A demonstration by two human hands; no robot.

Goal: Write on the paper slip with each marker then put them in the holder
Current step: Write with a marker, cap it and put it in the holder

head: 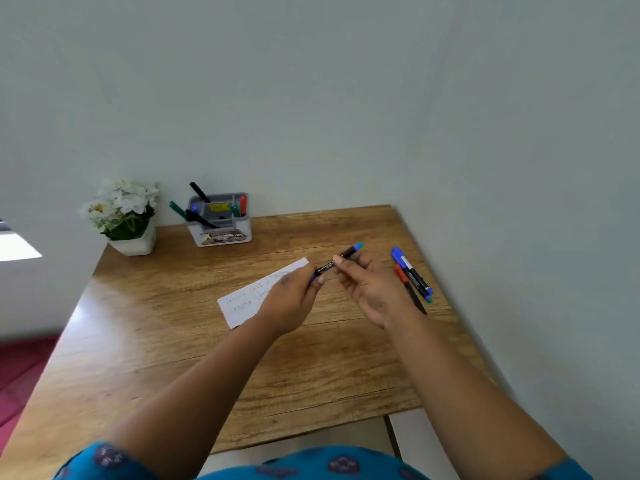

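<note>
Holder [221, 225] behind paper slip [254, 299], plant [124, 216] left of holder (at wall), loose markers [412, 277] right.

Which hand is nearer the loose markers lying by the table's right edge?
Right. The right hand sits just beside the loose markers; the left hand is farther, over the paper slip.

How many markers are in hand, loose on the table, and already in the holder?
In hand: 1 marker, held by left hand and right hand
Loose on table: 3
In holder: 6 visible
Total: 10
</note>
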